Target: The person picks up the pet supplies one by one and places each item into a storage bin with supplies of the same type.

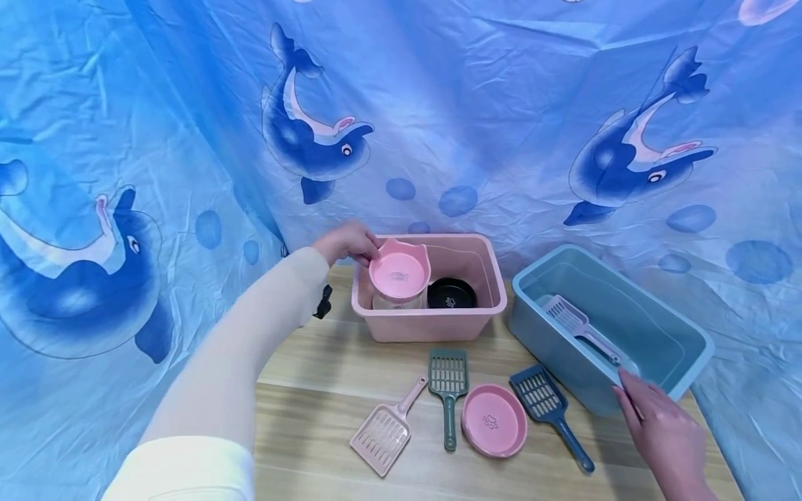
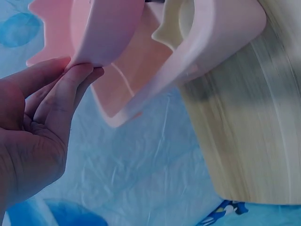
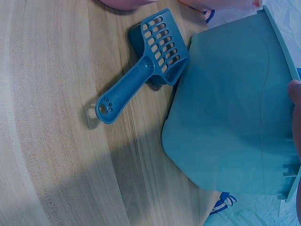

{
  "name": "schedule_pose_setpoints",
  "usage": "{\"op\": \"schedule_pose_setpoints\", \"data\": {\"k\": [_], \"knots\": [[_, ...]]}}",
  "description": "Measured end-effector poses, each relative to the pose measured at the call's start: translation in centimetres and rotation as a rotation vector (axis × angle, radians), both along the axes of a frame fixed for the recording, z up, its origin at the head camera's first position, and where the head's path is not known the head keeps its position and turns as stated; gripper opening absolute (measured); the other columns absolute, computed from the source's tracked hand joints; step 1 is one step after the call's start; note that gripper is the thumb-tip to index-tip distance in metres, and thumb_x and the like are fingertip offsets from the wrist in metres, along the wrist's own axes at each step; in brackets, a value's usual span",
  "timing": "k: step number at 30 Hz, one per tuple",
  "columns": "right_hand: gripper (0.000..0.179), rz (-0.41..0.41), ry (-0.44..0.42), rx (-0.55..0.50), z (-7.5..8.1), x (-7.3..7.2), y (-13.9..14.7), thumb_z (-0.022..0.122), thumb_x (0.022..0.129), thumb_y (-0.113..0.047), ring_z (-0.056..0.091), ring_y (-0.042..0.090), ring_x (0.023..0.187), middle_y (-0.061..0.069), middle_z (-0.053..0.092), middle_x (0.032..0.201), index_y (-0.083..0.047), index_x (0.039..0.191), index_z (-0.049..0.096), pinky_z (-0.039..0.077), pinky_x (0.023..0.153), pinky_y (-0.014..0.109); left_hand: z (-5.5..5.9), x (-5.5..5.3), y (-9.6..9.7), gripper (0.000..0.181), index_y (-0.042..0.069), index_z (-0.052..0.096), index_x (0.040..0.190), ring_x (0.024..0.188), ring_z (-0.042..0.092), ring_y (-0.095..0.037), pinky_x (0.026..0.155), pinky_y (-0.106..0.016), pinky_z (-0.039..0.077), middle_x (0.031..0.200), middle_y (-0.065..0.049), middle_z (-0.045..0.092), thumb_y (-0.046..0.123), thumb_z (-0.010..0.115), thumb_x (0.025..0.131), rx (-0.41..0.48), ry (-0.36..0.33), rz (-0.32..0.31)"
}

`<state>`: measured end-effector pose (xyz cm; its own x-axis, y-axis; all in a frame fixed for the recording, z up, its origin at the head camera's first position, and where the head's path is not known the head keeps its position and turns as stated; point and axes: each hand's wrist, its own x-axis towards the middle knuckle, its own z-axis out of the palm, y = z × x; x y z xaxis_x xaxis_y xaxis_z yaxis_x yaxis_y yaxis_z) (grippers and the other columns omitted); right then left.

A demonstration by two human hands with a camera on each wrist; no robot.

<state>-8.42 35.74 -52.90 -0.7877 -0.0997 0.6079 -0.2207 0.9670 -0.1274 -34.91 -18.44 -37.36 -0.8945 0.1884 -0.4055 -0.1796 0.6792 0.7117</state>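
My left hand [image 1: 351, 241] pinches the rim of a pink cat-eared bowl [image 1: 398, 275] with a fish print. The bowl is tilted over the left part of a pink bin [image 1: 432, 324]. Thumb and fingers meet at its edge in the left wrist view. Below it in the bin are a cream bowl [image 2: 184, 19], partly covered from above, and a black bowl [image 1: 452, 295] with a paw print. At the near rim of a blue bin [image 1: 564, 355], my right hand [image 1: 667, 431] grips the edge, thumb outside. A lilac slotted litter scoop [image 1: 585, 329] lies inside that bin.
On the wooden table [image 1: 313, 431] in front of the bins lie a pink litter scoop [image 1: 383, 433], a green one [image 1: 449, 390], a pink round bowl [image 1: 493, 421] and a dark blue scoop [image 3: 141, 70]. A dolphin-print curtain [image 1: 476, 125] hangs close behind and at the sides.
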Motion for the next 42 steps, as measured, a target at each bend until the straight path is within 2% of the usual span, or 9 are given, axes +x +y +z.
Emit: {"op": "schedule_pose_setpoints", "data": {"k": [6,12,16,20,24,28,30,34,42], "knots": [[0.044,0.017,0.036,0.006,0.0,-0.2,0.1,0.084,0.086,-0.013,0.075,0.049,0.087,0.026,0.077,0.111,0.000,0.127,0.076,0.057,0.051,0.062,-2.1,-1.3,1.0,0.036,-0.014,0.070,0.127,0.057,0.068,-0.011,0.062,-0.024,0.065,0.087,-0.017,0.076,-0.009,0.071,0.091,0.006,-0.005,0.005],[0.044,0.008,0.010,0.012,0.2,-0.2,0.0,0.085,0.085,-0.011,0.076,0.049,0.088,0.026,0.077,0.111,0.001,0.126,0.076,0.058,0.052,0.062,-4.6,-2.1,1.8,0.025,-0.014,0.073,0.113,0.052,0.064,-0.008,0.057,-0.020,0.062,0.076,-0.011,0.070,-0.013,0.069,0.088,-0.049,0.023,-0.002],[0.042,-0.010,-0.008,0.016,0.2,-0.1,0.1,0.085,0.086,-0.011,0.075,0.050,0.087,0.027,0.077,0.110,0.001,0.125,0.076,0.059,0.054,0.063,-5.4,-2.3,2.3,0.012,-0.010,0.074,0.097,0.049,0.061,-0.007,0.053,-0.019,0.060,0.066,-0.006,0.065,-0.012,0.068,0.087,-0.094,0.030,-0.007],[0.036,0.001,0.007,0.018,0.2,-0.1,0.1,0.079,0.096,-0.020,0.075,0.051,0.087,0.026,0.077,0.110,0.002,0.125,0.077,0.060,0.057,0.065,-5.8,-2.6,2.8,0.008,-0.006,0.074,0.087,0.047,0.060,-0.009,0.051,-0.020,0.058,0.060,-0.004,0.061,-0.012,0.068,0.086,-0.140,0.024,0.001],[0.036,0.007,0.023,0.020,0.2,-0.1,0.1,0.074,0.099,-0.025,0.076,0.050,0.087,0.025,0.077,0.110,0.001,0.124,0.077,0.060,0.061,0.065,-6.1,-2.9,3.1,0.009,-0.006,0.076,0.090,0.049,0.061,-0.010,0.053,-0.022,0.060,0.066,-0.007,0.064,-0.012,0.070,0.086,-0.167,0.025,0.009],[0.039,0.004,0.024,0.021,0.3,-0.2,-0.1,0.083,0.088,-0.015,0.076,0.050,0.087,0.025,0.077,0.109,0.001,0.123,0.078,0.061,0.062,0.066,-6.4,-3.2,3.0,0.019,-0.005,0.080,0.102,0.055,0.063,-0.011,0.056,-0.024,0.061,0.084,-0.014,0.074,-0.011,0.070,0.087,-0.179,0.023,-0.014],[0.043,0.004,0.022,0.019,0.2,-0.2,-0.2,0.086,0.082,-0.012,0.076,0.050,0.088,0.025,0.077,0.109,0.001,0.123,0.078,0.061,0.063,0.067,-6.6,-3.5,3.0,0.026,-0.005,0.080,0.111,0.058,0.065,-0.012,0.057,-0.024,0.061,0.093,-0.017,0.076,-0.011,0.068,0.089,-0.171,0.013,-0.039],[0.044,0.003,0.023,0.014,0.2,-0.3,-0.2,0.087,0.081,-0.011,0.076,0.050,0.088,0.025,0.078,0.109,0.000,0.123,0.078,0.060,0.061,0.066,-6.8,-4.0,3.1,0.032,-0.005,0.077,0.121,0.066,0.068,-0.014,0.062,-0.024,0.063,0.099,-0.018,0.077,-0.011,0.067,0.092,-0.150,-0.018,-0.099],[0.041,-0.005,0.034,0.010,0.1,-0.3,-0.3,0.084,0.084,-0.012,0.076,0.050,0.090,0.024,0.078,0.109,0.001,0.122,0.078,0.061,0.065,0.067,-6.9,-4.8,3.4,0.031,-0.004,0.077,0.121,0.077,0.072,-0.020,0.079,-0.034,0.067,0.105,-0.018,0.077,-0.012,0.065,0.093,-0.182,-0.024,-0.199]]}}
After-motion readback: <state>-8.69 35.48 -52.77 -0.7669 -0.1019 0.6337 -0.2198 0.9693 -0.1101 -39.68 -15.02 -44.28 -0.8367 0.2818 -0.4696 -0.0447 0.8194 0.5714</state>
